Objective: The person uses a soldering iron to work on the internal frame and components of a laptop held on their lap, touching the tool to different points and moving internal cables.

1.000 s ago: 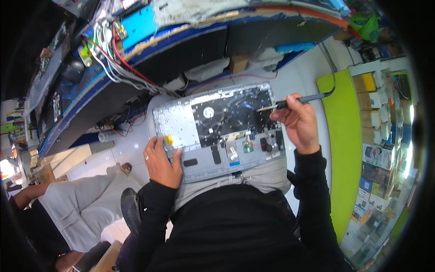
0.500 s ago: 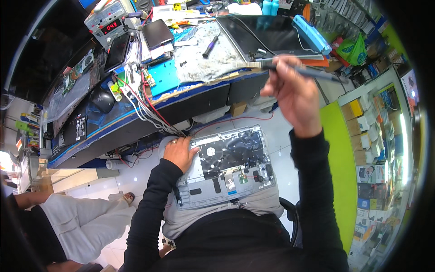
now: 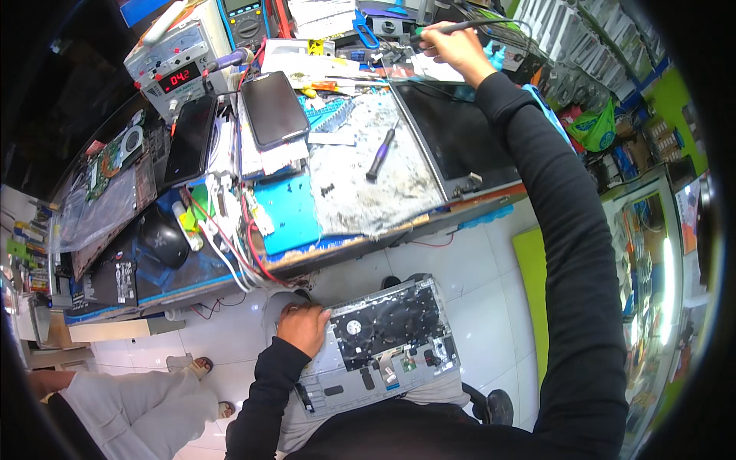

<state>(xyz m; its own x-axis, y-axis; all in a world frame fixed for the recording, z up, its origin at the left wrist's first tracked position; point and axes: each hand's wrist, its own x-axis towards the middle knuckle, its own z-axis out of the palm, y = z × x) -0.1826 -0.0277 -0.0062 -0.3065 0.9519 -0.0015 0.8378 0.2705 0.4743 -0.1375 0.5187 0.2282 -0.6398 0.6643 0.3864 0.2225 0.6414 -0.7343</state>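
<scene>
A laptop's keyboard case (image 3: 387, 376), inner side up, lies across my lap, with a black plate and a grey palm-rest part. My left hand (image 3: 303, 330) grips its upper left edge, fingers curled and partly hidden. Far off at the back of the bench, my right hand (image 3: 458, 52) is closed around a dark-handled brush (image 3: 462, 27); its bristles do not show clearly from here. Below that arm lies a laptop screen panel (image 3: 460, 134), and left of it a purple-and-black screwdriver (image 3: 380, 155) rests on a stained whitish mat (image 3: 399, 192).
On the bench's left stand a power supply (image 3: 175, 77), a phone (image 3: 274, 110), a blue mat (image 3: 287, 215), a black mouse (image 3: 162, 236) and loose wires (image 3: 222, 222). A multimeter (image 3: 247, 27) is behind. Another person's legs (image 3: 146, 399) are at my lower left; a glass cabinet (image 3: 652, 253) stands right.
My right hand has reached forward and up to the back of the bench with the brush. The view has shifted, showing more of the bench. My left hand stays on the keyboard case.
</scene>
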